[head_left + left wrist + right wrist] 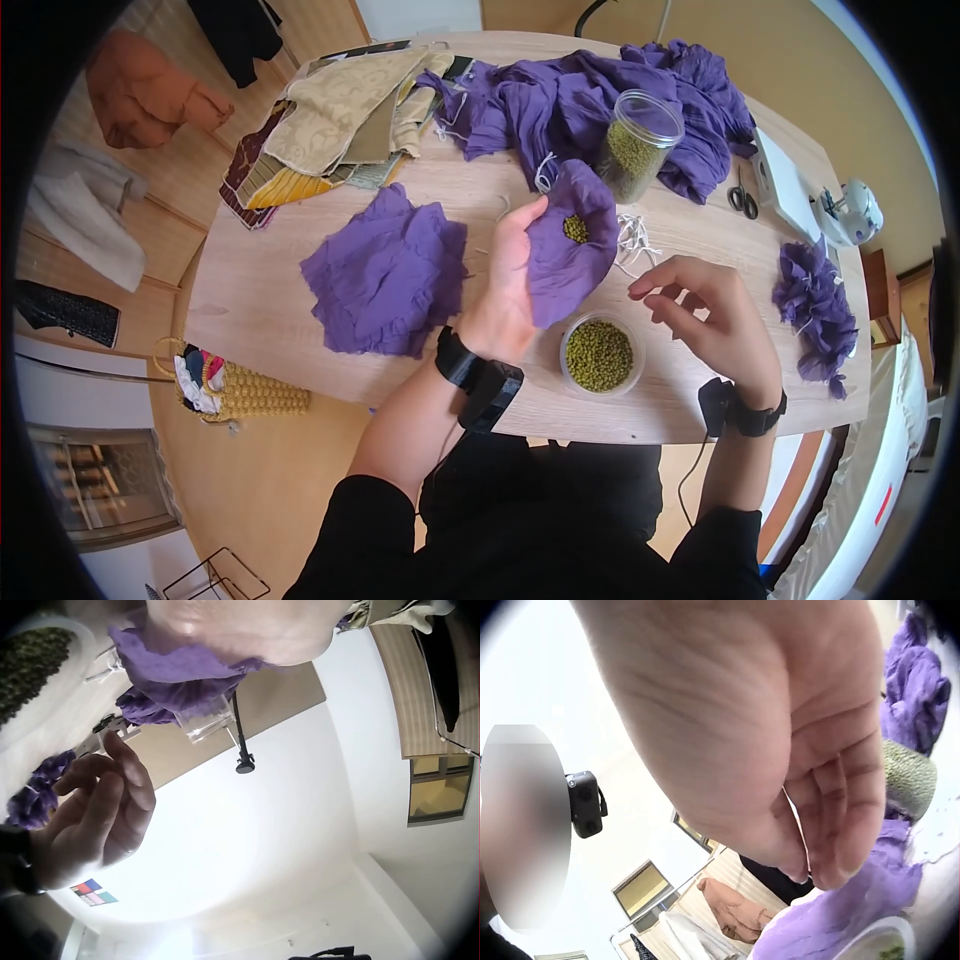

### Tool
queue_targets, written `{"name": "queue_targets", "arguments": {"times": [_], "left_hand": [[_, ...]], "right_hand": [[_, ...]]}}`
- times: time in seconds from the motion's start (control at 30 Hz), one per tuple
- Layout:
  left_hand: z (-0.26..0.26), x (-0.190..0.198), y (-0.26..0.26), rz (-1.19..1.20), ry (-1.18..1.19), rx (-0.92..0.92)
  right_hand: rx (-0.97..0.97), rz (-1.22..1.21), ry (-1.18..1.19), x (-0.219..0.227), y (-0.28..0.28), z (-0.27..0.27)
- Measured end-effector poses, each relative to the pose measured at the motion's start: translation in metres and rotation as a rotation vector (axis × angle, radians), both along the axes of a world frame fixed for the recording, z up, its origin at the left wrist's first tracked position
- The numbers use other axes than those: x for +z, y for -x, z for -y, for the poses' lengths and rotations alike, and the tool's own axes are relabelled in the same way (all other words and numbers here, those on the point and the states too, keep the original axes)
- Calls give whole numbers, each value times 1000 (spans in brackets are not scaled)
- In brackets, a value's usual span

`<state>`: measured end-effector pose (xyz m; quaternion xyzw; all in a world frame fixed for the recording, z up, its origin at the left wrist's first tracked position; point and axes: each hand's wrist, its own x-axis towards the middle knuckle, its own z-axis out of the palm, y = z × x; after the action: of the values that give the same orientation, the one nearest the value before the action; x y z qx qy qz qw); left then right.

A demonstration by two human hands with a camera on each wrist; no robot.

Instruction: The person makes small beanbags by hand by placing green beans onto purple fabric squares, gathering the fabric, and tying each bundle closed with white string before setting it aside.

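My left hand (512, 285) grips a piece of purple cloth (570, 280), cupped with a small heap of green mung beans (575, 229) in its hollow. The thumb lies at the cloth's upper edge; the other fingers are hidden behind it. Right of the cloth, my right hand (708, 310) hovers over the table with its fingers loosely bent and nothing between them. Between the hands, close to the table's front edge, stands a round clear tub (602, 390) of mung beans. In the right wrist view, the right hand's thumb and fingertips (847, 874) come near each other.
A tall clear jar (640, 160) of mung beans stands behind the left hand, white strings (635, 240) beside it. A stack of purple cloth pieces (385, 270) lies left. Further back are folded fabrics (340, 115), a purple cloth heap (550, 90), scissors (742, 198) and a small sewing machine (850, 212).
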<state>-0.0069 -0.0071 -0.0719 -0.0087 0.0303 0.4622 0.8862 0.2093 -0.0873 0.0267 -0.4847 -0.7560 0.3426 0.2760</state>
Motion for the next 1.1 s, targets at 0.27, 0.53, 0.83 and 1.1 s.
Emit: {"name": "queue_targets", "arguments": {"times": [0.27,0.53,0.83,1.1], "left_hand": [[17,21,0,-277,-195,-28],[21,1,11,-482,-290,75],[25,11,16,-532,-296,38],[15,14,15,-477,-320,31]], "right_hand": [[-56,-89,138,-46,-3,-45],[7,-104,72,-51,28,-46],[55,-573,489,-49,18,-40],[351,-451,46,-30,26,-16]]}}
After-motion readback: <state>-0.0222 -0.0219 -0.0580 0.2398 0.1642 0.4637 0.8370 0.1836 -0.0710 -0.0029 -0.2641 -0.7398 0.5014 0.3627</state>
